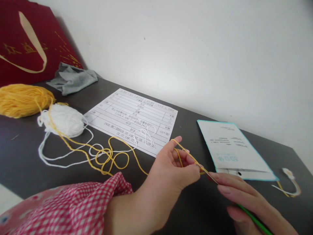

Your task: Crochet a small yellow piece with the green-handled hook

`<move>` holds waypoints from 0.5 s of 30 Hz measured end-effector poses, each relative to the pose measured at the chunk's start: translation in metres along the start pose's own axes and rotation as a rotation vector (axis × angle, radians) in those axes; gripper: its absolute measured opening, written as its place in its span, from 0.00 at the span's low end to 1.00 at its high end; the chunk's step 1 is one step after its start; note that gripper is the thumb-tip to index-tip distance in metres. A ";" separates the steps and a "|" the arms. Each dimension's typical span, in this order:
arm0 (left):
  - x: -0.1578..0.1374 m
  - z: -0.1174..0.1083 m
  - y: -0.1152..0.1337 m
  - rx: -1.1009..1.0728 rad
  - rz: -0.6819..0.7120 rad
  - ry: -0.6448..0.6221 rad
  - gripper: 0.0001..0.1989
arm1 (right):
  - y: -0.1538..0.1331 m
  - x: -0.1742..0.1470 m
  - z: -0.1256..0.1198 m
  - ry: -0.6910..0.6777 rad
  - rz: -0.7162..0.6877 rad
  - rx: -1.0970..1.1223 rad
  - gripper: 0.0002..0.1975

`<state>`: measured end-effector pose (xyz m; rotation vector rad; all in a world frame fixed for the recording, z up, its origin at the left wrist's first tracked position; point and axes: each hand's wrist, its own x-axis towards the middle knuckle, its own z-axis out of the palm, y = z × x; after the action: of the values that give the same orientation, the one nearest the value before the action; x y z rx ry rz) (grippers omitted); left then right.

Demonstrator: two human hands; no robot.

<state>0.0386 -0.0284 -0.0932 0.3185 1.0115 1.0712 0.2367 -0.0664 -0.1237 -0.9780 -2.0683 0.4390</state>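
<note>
My left hand [173,169] is closed, with the thumb and a finger pinching yellow yarn [180,143] that loops up over the raised index finger. In my right hand [244,192] is a crochet hook [253,217] with a green handle and a thin metal shaft. The hook's tip meets the yarn at the left thumb and fingertips; the exact stitch there is too small to make out. From the left hand the yarn trails in loose curls across the table to a yellow skein [24,99]. A white yarn ball [65,120] lies beside that skein.
A printed pattern sheet [137,114] lies behind my left hand. To the right are a blue-edged white packet [237,147] and a small white piece with yarn tails [290,182]. A grey cloth [73,78] and red paper bag [31,39] stand at the back left, near the wall.
</note>
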 end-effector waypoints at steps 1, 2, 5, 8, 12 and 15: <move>0.002 0.000 -0.002 -0.005 0.025 -0.020 0.44 | 0.001 0.002 -0.003 -0.033 0.001 0.009 0.10; 0.004 -0.001 -0.004 -0.012 0.051 -0.051 0.45 | 0.003 0.004 -0.006 -0.077 -0.015 0.024 0.10; 0.007 -0.003 -0.010 -0.015 0.132 -0.087 0.49 | 0.010 0.012 -0.017 -0.156 -0.104 0.013 0.10; 0.005 -0.003 -0.011 0.010 0.162 -0.072 0.50 | 0.015 0.019 -0.027 -0.234 -0.172 -0.051 0.11; 0.003 -0.002 -0.010 0.031 0.169 -0.075 0.50 | 0.015 0.020 -0.032 -0.235 -0.212 -0.096 0.11; 0.002 -0.001 -0.008 0.013 0.157 -0.085 0.49 | 0.014 0.016 -0.028 -0.214 -0.166 -0.022 0.12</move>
<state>0.0423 -0.0307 -0.1004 0.4559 0.9289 1.1825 0.2595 -0.0457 -0.1060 -0.7923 -2.3305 0.4506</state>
